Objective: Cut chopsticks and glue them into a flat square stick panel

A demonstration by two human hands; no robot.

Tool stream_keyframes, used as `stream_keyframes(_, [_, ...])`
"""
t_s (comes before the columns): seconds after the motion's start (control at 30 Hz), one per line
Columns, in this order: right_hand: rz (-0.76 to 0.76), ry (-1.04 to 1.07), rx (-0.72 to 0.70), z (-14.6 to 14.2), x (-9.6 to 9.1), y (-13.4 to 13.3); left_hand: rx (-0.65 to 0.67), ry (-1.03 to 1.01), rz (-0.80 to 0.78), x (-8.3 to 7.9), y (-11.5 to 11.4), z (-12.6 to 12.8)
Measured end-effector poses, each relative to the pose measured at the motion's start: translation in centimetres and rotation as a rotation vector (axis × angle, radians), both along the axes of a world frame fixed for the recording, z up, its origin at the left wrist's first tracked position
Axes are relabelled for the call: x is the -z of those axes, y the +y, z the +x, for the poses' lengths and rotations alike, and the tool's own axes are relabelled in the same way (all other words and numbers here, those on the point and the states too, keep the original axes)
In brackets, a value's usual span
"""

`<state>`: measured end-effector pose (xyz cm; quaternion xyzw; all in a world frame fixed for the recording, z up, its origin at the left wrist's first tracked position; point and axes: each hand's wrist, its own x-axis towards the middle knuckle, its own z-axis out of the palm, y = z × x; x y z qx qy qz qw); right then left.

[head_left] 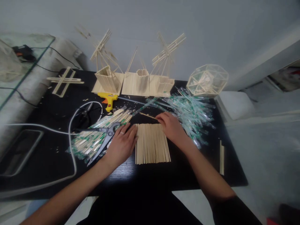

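A flat row of several pale wooden sticks [152, 143] lies side by side on the black table [51, 156]. My left hand [122, 143] rests flat against the row's left edge, fingers stretched out, a ring on one finger. My right hand [172, 126] lies at the row's upper right corner and pinches a single thin stick [147, 115] that points left. Black-handled scissors [103, 137] lie just left of my left hand, on a heap of wrapped sticks [93, 137].
A yellow glue gun [108, 100] with a white cable [72, 147] lies behind the scissors. Stick-built models [138, 79] stand at the back, a polyhedron frame [207, 79] at the back right. Empty clear wrappers [189, 109] are piled right. Loose sticks [221, 157] lie near the right edge.
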<state>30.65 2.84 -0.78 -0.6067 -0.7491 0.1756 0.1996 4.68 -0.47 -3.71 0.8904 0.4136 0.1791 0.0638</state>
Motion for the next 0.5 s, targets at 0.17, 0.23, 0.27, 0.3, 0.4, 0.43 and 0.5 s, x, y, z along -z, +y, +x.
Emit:
stream_keyframes(0.17, [0.018, 0.014, 0.039, 1.1, 0.2, -0.6, -0.019, 0.026, 0.008, -0.1, 2.5, 0.5])
stream_keyframes(0.23, [0.022, 0.025, 0.047, 1.4, 0.1, -0.6, -0.033, 0.027, 0.033, -0.5, 3.2, 0.2])
stream_keyframes(0.27, [0.027, 0.031, 0.051, 1.5, 0.1, -0.6, -0.041, 0.014, 0.041, -0.8, 3.3, -0.1])
stream_keyframes(0.3, [0.034, 0.036, 0.056, 1.6, 0.0, -0.6, -0.049, -0.009, 0.048, -1.0, 3.2, -0.4])
stream_keyframes(0.4, [0.046, 0.04, 0.066, 1.8, -0.1, -0.5, -0.033, -0.072, 0.044, -1.6, 2.1, -1.5])
stream_keyframes(0.43, [0.049, 0.041, 0.068, 1.8, -0.1, -0.5, -0.013, -0.082, 0.038, -1.6, 1.5, -1.8])
stream_keyframes(0.5, [0.052, 0.047, 0.071, 1.8, 0.1, -0.4, 0.027, -0.079, 0.02, -1.4, 0.4, -2.2])
